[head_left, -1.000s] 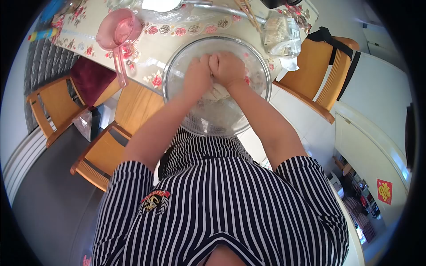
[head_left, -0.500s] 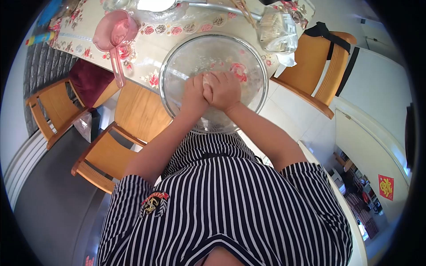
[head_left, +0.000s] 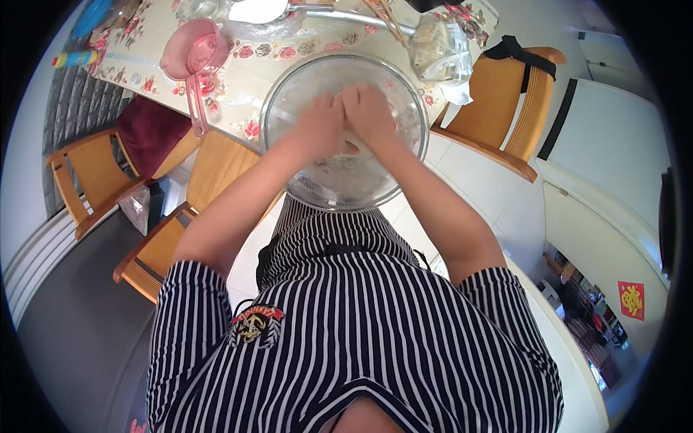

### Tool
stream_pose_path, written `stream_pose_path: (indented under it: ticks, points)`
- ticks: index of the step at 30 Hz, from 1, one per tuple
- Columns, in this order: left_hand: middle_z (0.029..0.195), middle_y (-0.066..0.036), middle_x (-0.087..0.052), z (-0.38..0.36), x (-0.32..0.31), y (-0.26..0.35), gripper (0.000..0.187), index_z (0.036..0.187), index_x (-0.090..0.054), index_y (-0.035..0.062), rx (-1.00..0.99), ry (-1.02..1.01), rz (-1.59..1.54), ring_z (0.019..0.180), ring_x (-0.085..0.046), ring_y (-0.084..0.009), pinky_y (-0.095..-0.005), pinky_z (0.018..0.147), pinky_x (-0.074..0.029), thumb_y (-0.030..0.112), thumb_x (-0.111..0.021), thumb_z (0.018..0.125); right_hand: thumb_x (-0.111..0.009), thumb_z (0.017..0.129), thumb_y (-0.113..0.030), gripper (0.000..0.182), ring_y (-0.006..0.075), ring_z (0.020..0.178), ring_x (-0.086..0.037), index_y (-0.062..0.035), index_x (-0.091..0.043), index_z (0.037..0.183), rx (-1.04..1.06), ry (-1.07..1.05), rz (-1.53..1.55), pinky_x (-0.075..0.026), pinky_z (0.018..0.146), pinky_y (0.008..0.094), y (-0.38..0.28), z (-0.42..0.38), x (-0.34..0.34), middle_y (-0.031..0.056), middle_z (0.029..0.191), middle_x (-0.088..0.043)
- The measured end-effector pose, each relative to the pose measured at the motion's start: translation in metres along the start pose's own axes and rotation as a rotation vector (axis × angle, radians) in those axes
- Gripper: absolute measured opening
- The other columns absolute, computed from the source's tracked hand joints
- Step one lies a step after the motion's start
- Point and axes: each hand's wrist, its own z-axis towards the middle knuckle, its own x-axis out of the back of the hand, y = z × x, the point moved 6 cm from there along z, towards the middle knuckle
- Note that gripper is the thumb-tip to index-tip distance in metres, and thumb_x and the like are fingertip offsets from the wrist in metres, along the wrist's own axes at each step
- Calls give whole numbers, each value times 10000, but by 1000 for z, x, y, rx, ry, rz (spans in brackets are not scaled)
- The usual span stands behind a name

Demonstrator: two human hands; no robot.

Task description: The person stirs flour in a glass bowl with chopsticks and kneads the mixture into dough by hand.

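Observation:
A large clear bowl [head_left: 271, 162] rests at the near edge of the table, with whitish residue on its inside. Both of my hands are down in it, side by side and touching. My left hand [head_left: 321, 128] has its fingers curled inward and closed. Close against it, my right hand [head_left: 368, 115] is bent the same way, knuckles up and slightly blurred. Whatever lies under the fingers is hidden. Below the hands, pale smears and small bits show on the bowl's bottom.
A pink scoop [head_left: 193, 58] with a long handle lies left of the bowl on the flowered tablecloth [head_left: 238, 79]. Toward the back are a white spoon-like utensil [head_left: 258, 10] and chopsticks [head_left: 386, 20]. A plastic bag [head_left: 440, 54] sits at right, near a wooden chair [head_left: 491, 108].
My hands were clasped together over something pale; now they have come apart into two curled hands side by side, a little farther forward in the bowl. My elbows have spread slightly.

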Motion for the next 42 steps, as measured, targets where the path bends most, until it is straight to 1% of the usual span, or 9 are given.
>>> stream_pose_path:
  ticks: [4, 6, 10, 13, 19, 25, 30, 37, 42]
  points:
    - [1175, -287, -578, -48, -45, -13, 545, 1350, -484, 20, 100, 297, -447, 1093, -543, -501, -559, 910, -482, 194, -663, 865, -535, 920, -290, 295, 389, 860, -639, -58, -716, 939, 85, 7, -71, -496, 777, 467, -20, -59, -9, 196, 902, -688]
    - [1148, -299, -578, -55, -53, -13, 522, 1354, -480, 8, 86, 410, -471, 1070, -543, -505, -563, 882, -474, 170, -631, 881, -635, 804, -249, 168, 339, 751, -629, -81, -646, 809, 492, 432, -77, -483, 676, 453, -34, -69, -8, 111, 782, -655]
    - [1077, -327, -592, -44, -57, -31, 514, 1352, -466, -21, 139, 584, -314, 971, -556, -527, -557, 822, -462, 154, -618, 893, -669, 750, -227, 134, 301, 760, -624, -121, -637, 825, 600, 448, -118, -486, 690, 436, -28, -38, -17, 56, 779, -638]
    - [1097, -322, -601, -22, -57, -50, 533, 1342, -470, -17, 166, 474, -342, 988, -577, -525, -535, 869, -479, 167, -654, 877, -636, 797, -262, 180, 312, 786, -644, -105, -694, 860, 548, 262, -155, -496, 708, 454, -22, -7, -26, 112, 827, -670]
    - [1189, -282, -611, 22, -10, -51, 714, 1344, -468, -13, 149, -70, -247, 1090, -613, -459, -496, 971, -495, 263, -810, 781, -502, 900, -380, 394, 362, 836, -666, -55, -708, 815, -271, -26, -129, -499, 735, 500, 6, 28, -34, 158, 873, -713]
    - [1231, -268, -590, -29, -13, 15, 703, 1383, -450, -17, 13, 88, -131, 1153, -561, -436, -500, 984, -468, 262, -761, 817, -490, 949, -261, 312, 388, 953, -660, -66, -725, 1013, -8, -115, -209, -513, 840, 474, -28, -41, 13, 174, 1074, -708]
    - [1197, -262, -576, -52, -53, 2, 457, 1332, -473, -19, 170, 522, -387, 1069, -542, -453, -527, 910, -451, 151, -592, 923, -641, 822, -226, 184, 287, 869, -654, -96, -694, 941, 593, 373, -109, -498, 767, 467, -31, -54, -5, 73, 974, -704]
    - [1168, -257, -576, -17, -48, -30, 512, 1353, -449, -10, 142, 476, -162, 1094, -526, -484, -511, 880, -478, 116, -638, 895, -594, 827, -293, 193, 301, 813, -646, -123, -650, 753, 488, 199, -208, -493, 732, 477, -15, 5, -33, 94, 832, -672]
    - [1291, -247, -533, 23, -29, -74, 795, 1378, -429, 26, 202, -75, -450, 1206, -512, -463, -505, 990, -480, 311, -825, 751, -519, 883, -365, 409, 394, 783, -639, -35, -712, 741, -234, -17, -145, -511, 753, 505, 5, 39, -41, 169, 776, -692]
